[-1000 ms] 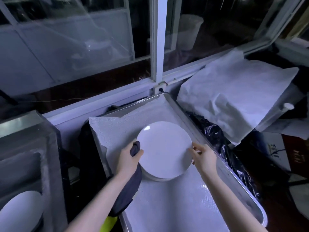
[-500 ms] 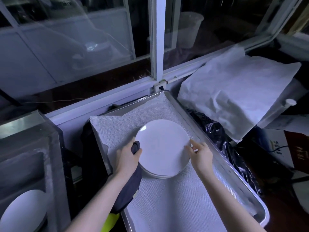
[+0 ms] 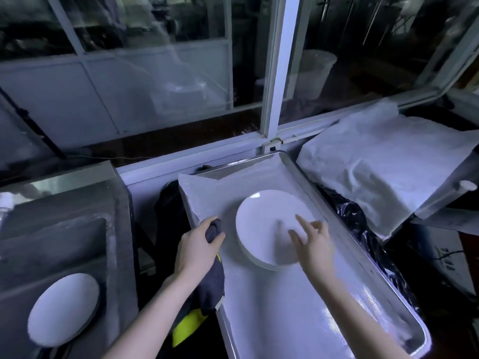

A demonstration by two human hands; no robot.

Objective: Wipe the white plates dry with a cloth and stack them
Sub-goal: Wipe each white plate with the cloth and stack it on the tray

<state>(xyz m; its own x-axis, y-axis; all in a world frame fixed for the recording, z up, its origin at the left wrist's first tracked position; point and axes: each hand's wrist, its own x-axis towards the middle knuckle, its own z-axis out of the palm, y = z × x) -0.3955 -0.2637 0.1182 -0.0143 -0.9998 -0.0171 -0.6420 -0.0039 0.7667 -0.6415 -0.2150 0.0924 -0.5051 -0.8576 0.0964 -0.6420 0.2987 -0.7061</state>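
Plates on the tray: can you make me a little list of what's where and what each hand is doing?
stacked plates: white stack on the lined metal tray
left hand: left hand grips the dark cloth, beside the stack, not touching it
right hand: right hand has its fingers spread over the stack; it is blurred, so contact is unclear
other plate: one white plate lying in the metal basin on the left
beside tray: crumpled white sheet on the right

Lined metal tray [image 3: 285, 307] in the middle, crumpled white sheet [image 3: 383, 172] upper right, black plastic bag [image 3: 350, 211] wedged between them, steel sink [image 3: 64, 229] far left.
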